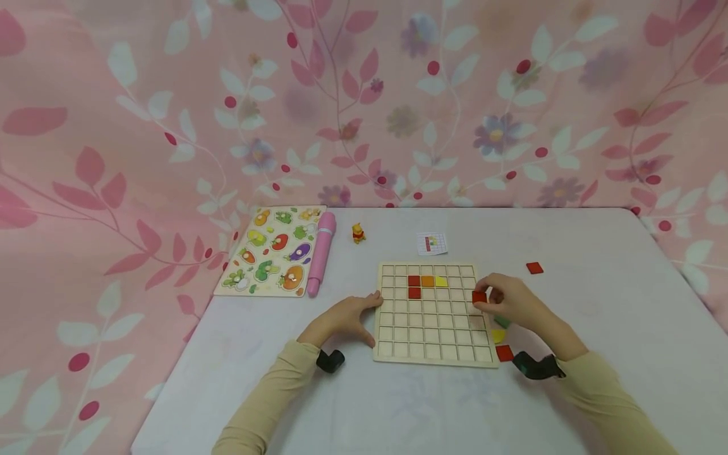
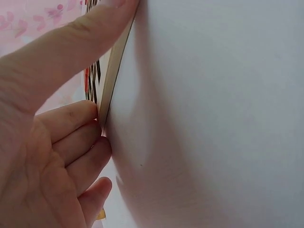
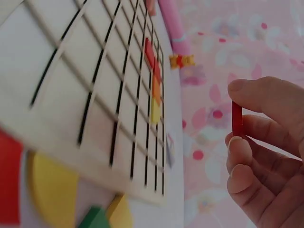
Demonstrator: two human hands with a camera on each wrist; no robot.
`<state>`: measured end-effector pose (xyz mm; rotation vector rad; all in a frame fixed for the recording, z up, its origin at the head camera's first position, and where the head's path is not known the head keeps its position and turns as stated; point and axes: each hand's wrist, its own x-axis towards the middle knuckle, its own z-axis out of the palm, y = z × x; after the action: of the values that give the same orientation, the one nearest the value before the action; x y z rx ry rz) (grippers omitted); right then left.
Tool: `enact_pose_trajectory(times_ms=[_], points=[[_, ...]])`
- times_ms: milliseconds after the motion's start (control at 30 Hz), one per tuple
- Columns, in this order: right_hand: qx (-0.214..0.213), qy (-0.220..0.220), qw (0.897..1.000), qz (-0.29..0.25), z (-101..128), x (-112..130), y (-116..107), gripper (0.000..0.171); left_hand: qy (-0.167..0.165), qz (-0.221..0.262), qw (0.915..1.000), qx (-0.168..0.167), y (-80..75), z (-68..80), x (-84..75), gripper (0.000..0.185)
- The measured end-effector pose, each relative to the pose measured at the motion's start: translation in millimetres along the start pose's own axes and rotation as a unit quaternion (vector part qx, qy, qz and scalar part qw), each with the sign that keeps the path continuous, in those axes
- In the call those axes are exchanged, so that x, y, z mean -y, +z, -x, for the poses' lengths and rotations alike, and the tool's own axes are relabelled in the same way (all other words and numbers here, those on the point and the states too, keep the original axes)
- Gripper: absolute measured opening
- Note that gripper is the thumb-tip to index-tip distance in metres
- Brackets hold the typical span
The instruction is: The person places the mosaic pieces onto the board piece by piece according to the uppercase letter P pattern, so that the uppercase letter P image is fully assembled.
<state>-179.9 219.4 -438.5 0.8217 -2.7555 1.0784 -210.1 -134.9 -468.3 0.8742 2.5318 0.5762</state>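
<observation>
My right hand pinches a red square tile between thumb and fingers, raised over the right edge of a wooden grid board. The right wrist view shows that tile edge-on. Set in the grid's upper left part are a red tile, an orange tile and a cut-cornered yellow tile in a row, with another red tile below the first. Along the board's left edge, my left hand rests with thumb and fingers spread, its fingertips touching the rim.
Beside the board's right edge lie a green piece, a yellow piece and a red tile. Another red tile lies farther back. Behind the board are a pattern card and a bear figurine. A vegetable puzzle and pink tube lie left.
</observation>
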Motion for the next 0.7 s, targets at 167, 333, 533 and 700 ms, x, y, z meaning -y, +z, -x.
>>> enact_pose_trajectory(times_ms=[167,333,533,700], points=[[0.022,-0.024,0.999,-0.028,-24.2,7.7,17.8,0.020,-0.006,-0.008,0.9999,0.000,-3.2,1.5,-3.2,0.095],[0.045,-0.044,0.996,-0.055,-43.7,16.0,40.0,0.019,-0.008,-0.005,1.0000,0.002,-3.7,2.8,-3.5,0.095],[0.055,-0.065,0.995,-0.057,-64.1,20.9,58.5,0.019,-0.004,-0.006,1.0000,-0.002,-2.0,-1.2,-2.0,0.096],[0.082,-0.047,0.994,-0.053,-73.1,14.5,76.1,0.021,-0.007,-0.004,1.0000,-0.001,-1.5,-2.5,-2.1,0.096]])
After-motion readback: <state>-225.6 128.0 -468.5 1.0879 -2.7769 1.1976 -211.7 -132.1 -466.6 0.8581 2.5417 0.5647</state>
